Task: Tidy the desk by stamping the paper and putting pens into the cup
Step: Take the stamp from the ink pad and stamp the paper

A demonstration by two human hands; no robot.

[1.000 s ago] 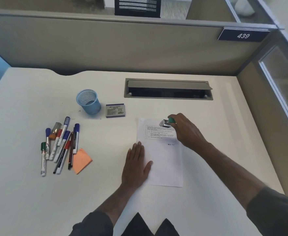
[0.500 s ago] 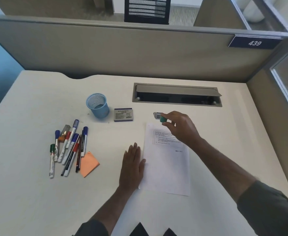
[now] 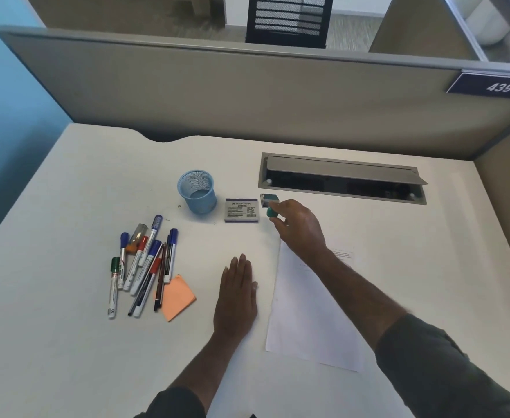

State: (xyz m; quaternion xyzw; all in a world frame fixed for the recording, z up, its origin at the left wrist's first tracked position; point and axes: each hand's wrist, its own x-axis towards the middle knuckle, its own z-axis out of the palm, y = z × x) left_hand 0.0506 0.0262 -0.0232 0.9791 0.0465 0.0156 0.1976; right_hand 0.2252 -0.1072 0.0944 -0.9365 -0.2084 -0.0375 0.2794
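Observation:
My right hand (image 3: 300,227) grips a small green-handled stamp (image 3: 270,203), holding it just right of the ink pad box (image 3: 241,210), beyond the far edge of the white paper (image 3: 305,312). The stamp looks close to the desk; I cannot tell if it touches. My left hand (image 3: 237,297) lies flat and open on the desk, left of the paper, apart from it. A blue mesh cup (image 3: 197,191) stands empty left of the ink pad. Several pens and markers (image 3: 142,267) lie in a loose pile at the left.
An orange sticky note (image 3: 176,297) lies beside the pens. A grey cable tray (image 3: 342,179) with its lid raised is set into the white desk (image 3: 66,342) at the back. Partition walls close the back and right sides.
My right hand has carried the stamp off the paper, back and to the left, to beside the ink pad. My left hand has slid off the paper's edge onto the desk.

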